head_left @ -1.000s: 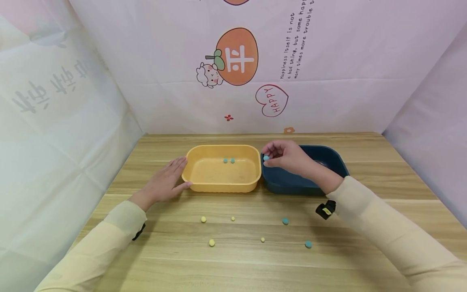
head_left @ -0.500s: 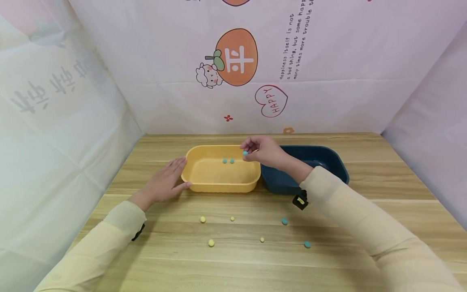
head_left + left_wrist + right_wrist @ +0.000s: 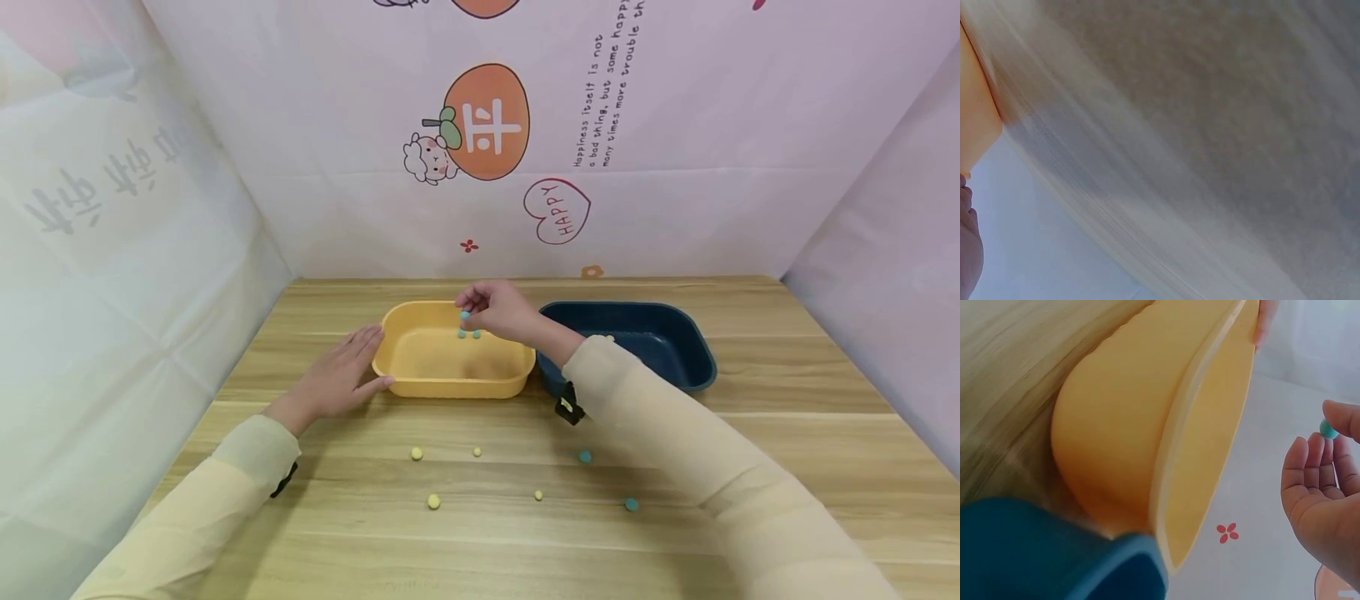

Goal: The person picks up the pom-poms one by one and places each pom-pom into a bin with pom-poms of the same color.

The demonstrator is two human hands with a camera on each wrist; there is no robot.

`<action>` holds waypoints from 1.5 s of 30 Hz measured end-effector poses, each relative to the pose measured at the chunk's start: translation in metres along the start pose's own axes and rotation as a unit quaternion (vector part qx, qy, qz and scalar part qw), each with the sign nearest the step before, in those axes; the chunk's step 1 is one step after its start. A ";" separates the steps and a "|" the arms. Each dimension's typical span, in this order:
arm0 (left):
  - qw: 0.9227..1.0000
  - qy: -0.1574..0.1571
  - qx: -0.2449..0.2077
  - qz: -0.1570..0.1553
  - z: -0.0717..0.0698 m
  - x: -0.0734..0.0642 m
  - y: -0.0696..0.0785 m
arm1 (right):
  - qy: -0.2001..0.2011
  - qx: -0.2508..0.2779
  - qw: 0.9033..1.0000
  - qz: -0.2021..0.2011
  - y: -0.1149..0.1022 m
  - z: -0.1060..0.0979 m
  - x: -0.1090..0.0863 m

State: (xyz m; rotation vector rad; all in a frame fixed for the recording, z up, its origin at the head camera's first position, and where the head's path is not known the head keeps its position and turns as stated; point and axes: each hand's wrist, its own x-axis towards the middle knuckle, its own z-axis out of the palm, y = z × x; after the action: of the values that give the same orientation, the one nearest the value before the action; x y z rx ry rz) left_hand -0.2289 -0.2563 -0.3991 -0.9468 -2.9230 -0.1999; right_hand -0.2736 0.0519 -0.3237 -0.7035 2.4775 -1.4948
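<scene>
My right hand (image 3: pixel 501 312) hovers over the yellow tray (image 3: pixel 450 388) and pinches a small blue ball (image 3: pixel 1328 429) between thumb and fingertips. Two more blue balls lie on that tray's floor, just below the pinched one in the head view. Resting against the tray's left rim, my left hand (image 3: pixel 337 373) has its fingers extended. The left wrist view shows mostly blurred table, with a bit of the yellow tray (image 3: pixel 974 106) and part of the hand at the left edge.
A dark blue tray (image 3: pixel 701 379) stands right beside the yellow one, with a small yellow ball (image 3: pixel 610 338) showing in it. On the wooden table in front lie several yellow balls (image 3: pixel 434 502) and two blue balls (image 3: pixel 632 505). A printed cloth hangs behind.
My right hand has moved left from above the dark blue tray to above the yellow tray, carrying the blue ball. The left hand stays at the yellow tray's rim.
</scene>
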 end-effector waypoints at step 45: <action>1.000 0.001 -0.006 -0.005 -0.001 0.000 0.002 | 0.024 0.016 0.997 0.066 0.019 0.047 0.039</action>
State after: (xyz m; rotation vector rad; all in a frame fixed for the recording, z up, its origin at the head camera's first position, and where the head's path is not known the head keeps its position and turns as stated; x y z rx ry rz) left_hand -0.2282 -0.2548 -0.3982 -0.9346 -2.9287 -0.2181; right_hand -0.2962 0.0038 -0.3588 -0.4920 2.4754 -1.5170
